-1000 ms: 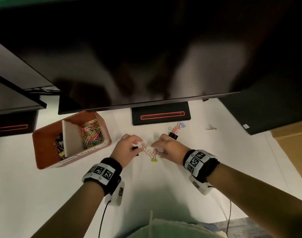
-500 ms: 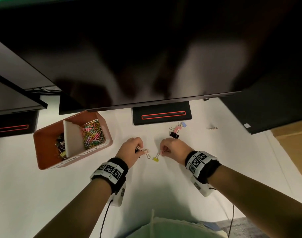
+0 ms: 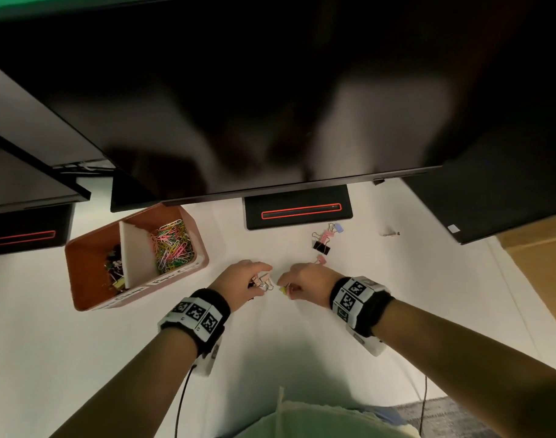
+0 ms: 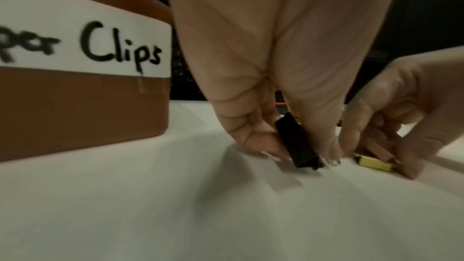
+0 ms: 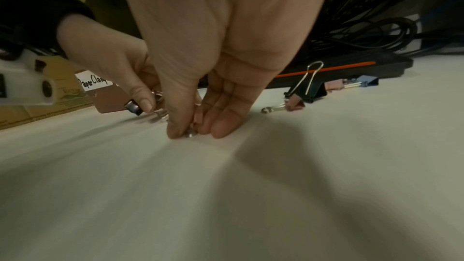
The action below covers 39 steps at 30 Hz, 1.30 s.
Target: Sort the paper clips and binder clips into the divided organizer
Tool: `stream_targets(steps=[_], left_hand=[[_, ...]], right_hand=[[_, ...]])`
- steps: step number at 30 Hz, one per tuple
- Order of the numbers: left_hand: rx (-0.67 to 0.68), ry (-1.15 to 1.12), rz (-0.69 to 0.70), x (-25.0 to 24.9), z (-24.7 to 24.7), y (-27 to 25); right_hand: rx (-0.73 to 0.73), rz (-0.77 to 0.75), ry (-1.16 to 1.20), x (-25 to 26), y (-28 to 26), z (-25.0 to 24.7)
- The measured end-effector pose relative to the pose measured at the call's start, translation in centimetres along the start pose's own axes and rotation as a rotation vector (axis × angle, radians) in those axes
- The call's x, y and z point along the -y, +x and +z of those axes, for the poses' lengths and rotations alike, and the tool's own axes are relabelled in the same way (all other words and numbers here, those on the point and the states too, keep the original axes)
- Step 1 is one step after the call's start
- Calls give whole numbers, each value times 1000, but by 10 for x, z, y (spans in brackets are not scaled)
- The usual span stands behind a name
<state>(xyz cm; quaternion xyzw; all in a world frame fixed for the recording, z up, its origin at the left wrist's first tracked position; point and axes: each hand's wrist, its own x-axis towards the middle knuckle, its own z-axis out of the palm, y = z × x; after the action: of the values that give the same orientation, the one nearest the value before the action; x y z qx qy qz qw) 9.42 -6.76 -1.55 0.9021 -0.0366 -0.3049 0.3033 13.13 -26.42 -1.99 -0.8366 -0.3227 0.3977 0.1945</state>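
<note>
My left hand grips a black binder clip between thumb and curled fingers, low over the white table, with silver wire handles showing beside it. Close to its right, my right hand holds pink clips in its curled fingers. Its thumb and fingertips pinch a yellow binder clip against the table. The brown divided organizer stands to the left. Coloured paper clips fill its right compartment and binder clips lie in its left. Loose black, pink and blue binder clips lie beyond my right hand.
A large dark monitor overhangs the table, its stand base just behind the loose clips. A small metal piece lies far right. A cardboard box borders the table's right edge. Cables bunch behind the stand.
Both hands have drawn a little toward me with clips in them. The yellow clip lay free between the hands half a second ago; my right fingers now pinch it.
</note>
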Motion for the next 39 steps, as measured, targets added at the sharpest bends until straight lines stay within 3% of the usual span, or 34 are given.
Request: stream_targets(steps=[6,15,23,28,34,36,39], left_hand=[[-96,-14,-43,-2,8,8],[-151,-73,-42,8,15,3],[-274,-291,-39,9,1,-48],[-456,-511,-81,29,-45,-111],[-805,-469,-368,101,-111,-153],[-781,-665,-406,113,-125,-155],[-631,-832,-437,111,-139,-156]], right_hand=[[-86,-20,61,-4,3,1],[-55,-15,25,-3,1,6],[-83,-31,41,13,0,10],[-179,-191,107,75,26,-11],[-283,-362,164,195,85,-35],[-324,-343,202,229,111,-34],[-289,-235,234,259,142,-26]])
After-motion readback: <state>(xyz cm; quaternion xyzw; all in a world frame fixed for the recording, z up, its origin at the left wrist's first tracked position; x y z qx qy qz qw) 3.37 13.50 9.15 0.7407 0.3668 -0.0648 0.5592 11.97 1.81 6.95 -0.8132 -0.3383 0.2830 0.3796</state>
